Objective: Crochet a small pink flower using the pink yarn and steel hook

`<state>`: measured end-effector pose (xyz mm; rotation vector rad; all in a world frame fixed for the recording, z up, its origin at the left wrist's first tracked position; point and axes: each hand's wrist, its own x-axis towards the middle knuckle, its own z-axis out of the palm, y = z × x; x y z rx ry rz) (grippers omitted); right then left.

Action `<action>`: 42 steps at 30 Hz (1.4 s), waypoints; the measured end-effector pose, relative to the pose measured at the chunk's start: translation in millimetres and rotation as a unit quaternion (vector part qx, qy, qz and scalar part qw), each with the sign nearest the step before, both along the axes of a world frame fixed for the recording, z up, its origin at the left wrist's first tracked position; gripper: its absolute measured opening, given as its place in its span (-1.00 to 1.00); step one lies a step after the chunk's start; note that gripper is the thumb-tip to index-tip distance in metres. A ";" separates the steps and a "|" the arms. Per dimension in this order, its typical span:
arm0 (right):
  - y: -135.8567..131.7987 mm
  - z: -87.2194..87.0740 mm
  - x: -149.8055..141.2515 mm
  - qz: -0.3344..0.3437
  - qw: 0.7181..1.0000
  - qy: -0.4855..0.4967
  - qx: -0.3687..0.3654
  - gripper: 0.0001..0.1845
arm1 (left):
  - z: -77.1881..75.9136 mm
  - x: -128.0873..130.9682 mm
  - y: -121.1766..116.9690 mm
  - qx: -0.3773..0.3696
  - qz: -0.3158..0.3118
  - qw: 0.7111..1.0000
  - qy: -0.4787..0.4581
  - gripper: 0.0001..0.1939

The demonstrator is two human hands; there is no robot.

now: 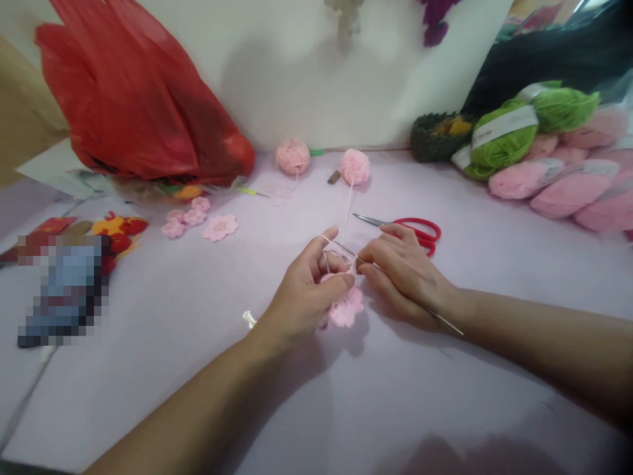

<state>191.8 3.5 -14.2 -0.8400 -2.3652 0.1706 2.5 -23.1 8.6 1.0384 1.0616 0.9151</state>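
Observation:
Between thumb and fingers, my left hand (311, 284) pinches a pink crocheted flower piece (347, 307), whose petals hang below the thumb. A strand of pink yarn loops over the raised left index finger. My right hand (405, 274) is closed around a thin crochet hook (448, 323); its shaft end sticks out past the wrist and its tip lies at the yarn by the left fingers. The strand runs back to a small pink yarn ball (355, 167). Whether the hook's tip sits inside a stitch is too small to tell.
Red-handled scissors (418, 229) lie just beyond my right hand. Finished pink flowers (220, 227) lie left, near a red plastic bag (143, 99). Another pink ball (292, 156) stands at the back. Green skeins (504, 138) and pink skeins (576, 188) are piled right, beside a dark basket (435, 138).

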 end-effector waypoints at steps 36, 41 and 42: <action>3.3 5.4 7.7 0.129 0.988 0.083 -0.029 -0.82 | 13.9 -18.9 14.6 -0.106 0.031 0.982 -0.152 -0.38; 3.0 3.1 6.3 0.112 0.989 0.083 -0.050 -0.81 | 5.4 -7.7 5.9 -0.034 -0.042 0.998 -0.028 -0.37; 3.2 2.7 6.4 0.106 0.989 0.086 -0.055 -0.81 | 4.1 -6.3 4.9 -0.013 -0.049 0.999 -0.011 -0.36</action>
